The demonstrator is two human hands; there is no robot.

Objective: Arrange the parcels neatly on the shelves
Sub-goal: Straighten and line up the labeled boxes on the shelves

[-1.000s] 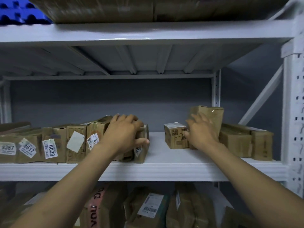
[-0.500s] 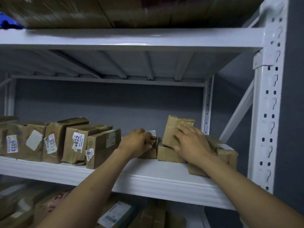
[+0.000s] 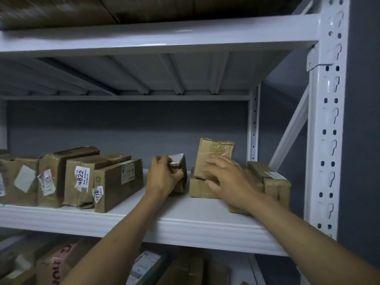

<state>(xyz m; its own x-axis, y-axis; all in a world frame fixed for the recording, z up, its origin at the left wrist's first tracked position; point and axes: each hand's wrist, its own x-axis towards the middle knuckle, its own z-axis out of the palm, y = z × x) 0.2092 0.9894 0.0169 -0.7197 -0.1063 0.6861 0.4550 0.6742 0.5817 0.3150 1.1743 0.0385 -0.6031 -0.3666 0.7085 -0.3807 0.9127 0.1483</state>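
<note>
Small box (image 3: 182,184) on shelf (image 3: 185,214) is gripped by curled fingers of L hand (image 3: 162,177), prob. for sliding to row (image 3: 82,177), while upright box (image 3: 216,153) is steadied on flat box (image 3: 200,190) by R hand (image 3: 228,179), fingers spread

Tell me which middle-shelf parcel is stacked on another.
The tall taped box at the right hand: it sits on a flat box; the others sit on the shelf.

Parcel storeroom, metal shelving (image 3: 185,227), labelled parcels (image 3: 82,179)
</note>
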